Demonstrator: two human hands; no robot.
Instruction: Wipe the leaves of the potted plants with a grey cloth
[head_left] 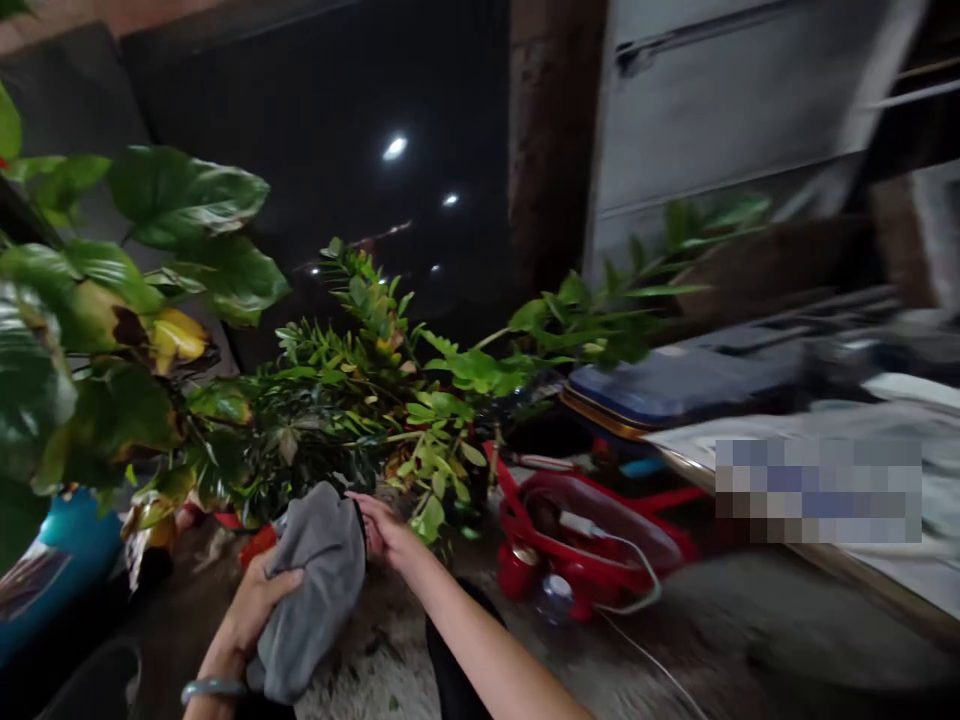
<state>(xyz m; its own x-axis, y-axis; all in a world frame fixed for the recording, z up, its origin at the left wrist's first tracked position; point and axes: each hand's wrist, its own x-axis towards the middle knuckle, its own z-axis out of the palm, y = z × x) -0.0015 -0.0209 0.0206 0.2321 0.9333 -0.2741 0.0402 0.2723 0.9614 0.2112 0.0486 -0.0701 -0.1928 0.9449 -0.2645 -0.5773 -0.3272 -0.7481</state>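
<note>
A soft grey cloth (319, 590) hangs bunched in front of me, low in the head view. My left hand (253, 603) grips its left side, thumb lying across the fabric; a pale bangle circles that wrist. At the cloth's upper right edge, my right hand (381, 528) has its fingers closed against a dark rim, and part of them is hidden behind the fabric. Just beyond both hands grow leafy green potted plants (442, 400), some leaves yellowed.
Right of my hands sits a red basket (510, 515) with a white cable, beside a clear bottle (555, 598). A cluttered table (840, 575) stands farther right. Large leaves (187, 195) reach in from the left above a blue container (79, 540). A dark glossy panel (315, 150) stands behind.
</note>
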